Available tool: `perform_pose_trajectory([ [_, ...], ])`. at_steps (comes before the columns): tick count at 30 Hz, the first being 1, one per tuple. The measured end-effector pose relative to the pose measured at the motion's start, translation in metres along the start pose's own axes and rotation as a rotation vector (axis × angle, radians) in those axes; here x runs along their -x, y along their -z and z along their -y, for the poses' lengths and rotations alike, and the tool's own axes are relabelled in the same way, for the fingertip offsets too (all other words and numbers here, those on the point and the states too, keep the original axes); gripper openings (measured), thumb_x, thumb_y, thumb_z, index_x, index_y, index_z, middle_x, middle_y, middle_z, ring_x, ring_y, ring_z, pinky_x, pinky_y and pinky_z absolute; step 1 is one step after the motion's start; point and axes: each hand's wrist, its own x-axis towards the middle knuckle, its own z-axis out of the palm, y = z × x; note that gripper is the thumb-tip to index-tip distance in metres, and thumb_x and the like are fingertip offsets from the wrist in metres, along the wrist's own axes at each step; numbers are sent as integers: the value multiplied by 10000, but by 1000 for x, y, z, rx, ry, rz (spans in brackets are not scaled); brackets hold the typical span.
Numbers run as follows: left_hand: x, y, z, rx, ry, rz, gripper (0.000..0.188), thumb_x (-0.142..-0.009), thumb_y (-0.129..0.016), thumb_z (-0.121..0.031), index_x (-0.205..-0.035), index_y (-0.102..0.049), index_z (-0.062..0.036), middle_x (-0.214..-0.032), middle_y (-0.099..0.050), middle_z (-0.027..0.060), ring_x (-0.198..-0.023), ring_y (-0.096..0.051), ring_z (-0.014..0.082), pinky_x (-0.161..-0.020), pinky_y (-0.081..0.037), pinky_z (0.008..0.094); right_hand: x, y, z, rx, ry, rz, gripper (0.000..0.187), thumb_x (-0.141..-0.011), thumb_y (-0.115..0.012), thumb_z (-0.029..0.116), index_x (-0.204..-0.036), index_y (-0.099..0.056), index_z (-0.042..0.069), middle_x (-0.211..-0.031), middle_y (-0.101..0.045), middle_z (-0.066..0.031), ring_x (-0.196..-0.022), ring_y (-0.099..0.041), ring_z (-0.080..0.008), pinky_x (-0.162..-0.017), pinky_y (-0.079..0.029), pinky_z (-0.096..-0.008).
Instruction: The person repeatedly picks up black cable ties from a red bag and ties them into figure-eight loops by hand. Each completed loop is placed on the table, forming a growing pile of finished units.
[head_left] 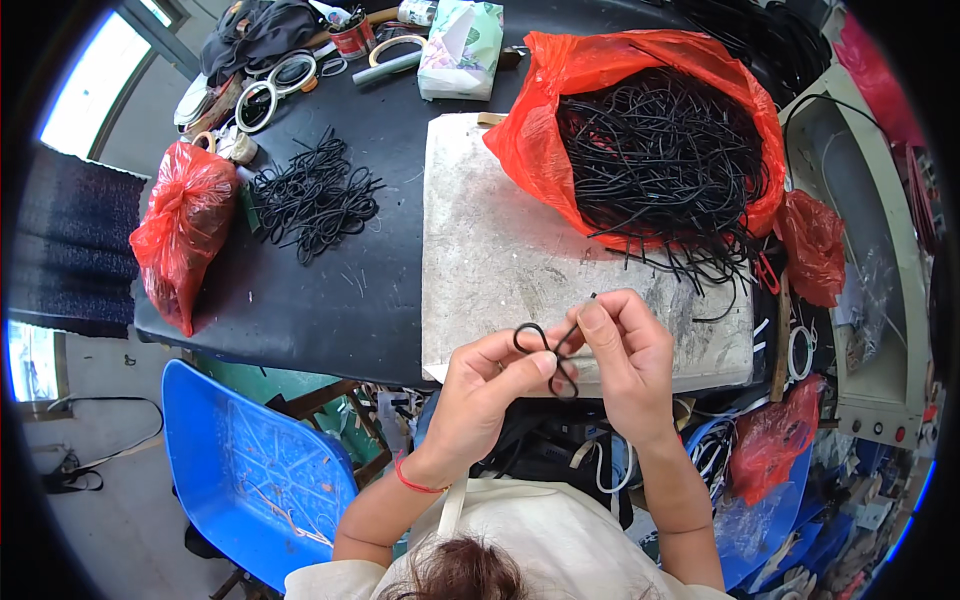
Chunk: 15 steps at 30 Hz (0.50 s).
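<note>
Head view: where is the work in hand, and what has hold of it?

One thin black cord (560,355), bent into small loops that cross near the fingertips. It is held in both hands at the near edge of the pale, stained board (480,240).

State of each hand?

Left hand (497,388): thumb and forefinger closed in a pinch on the cord where the loops cross, one loop standing above the grip and another below. Right hand (625,350): thumb and fingers pinched together on the cord near its free end, which shows just above the thumb tip. A red string bracelet (420,481) is on the left wrist.

Stock on the bench (330,320)?

An open red plastic bag (540,125) at the far right of the board, filled with loose black cords (670,150), some spilling over its lip onto the board. Left of the board, a heap of looped black cords (318,198) lies on the dark bench covering, with a knotted red plastic bag (185,230) just beside it.

Other items noted?

Tissue box (460,55) beyond the board; rolls of tape (257,107) at the far left; a blue plastic tub (195,440) below the bench's left side.
</note>
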Motion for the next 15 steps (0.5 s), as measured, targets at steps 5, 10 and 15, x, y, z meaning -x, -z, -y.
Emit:
perform_pose_trajectory([
  [5, -4, -8, 4, 156, -89, -123, 191, -871, -556, -82, -1046, -575, -6, -1001, -613, 81, -929, -592, 149, -805, -498, 287, 6, 14, -5, 156, -21, -55, 158, -914, -511, 150, -881, -538, -2, -780, -569, -23, -752, -511, -54, -696, -421, -212],
  [10, -5, -6, 12, 3, -132, -80, 180, -863, -576, -67, -1027, -575, 7, -970, -622, 93, -869, -605, 140, -801, -503, 280, 5, 1, -4, -15, -39, 5, 136, -892, -553, 130, -836, -550, 5, -766, -552, -14, -692, -518, -44, -624, -421, -200],
  [15, -2, 3, 2, -321, -46, 26, 184, -852, -602, -75, -994, -577, 39, -903, -628, 92, -807, -602, 112, -733, -501, 234, 3, 9, -5, 50, 18, 69, 141, -867, -580, 104, -770, -545, 9, -707, -507, 10, -603, -474, -28, -533, -367, -189],
])
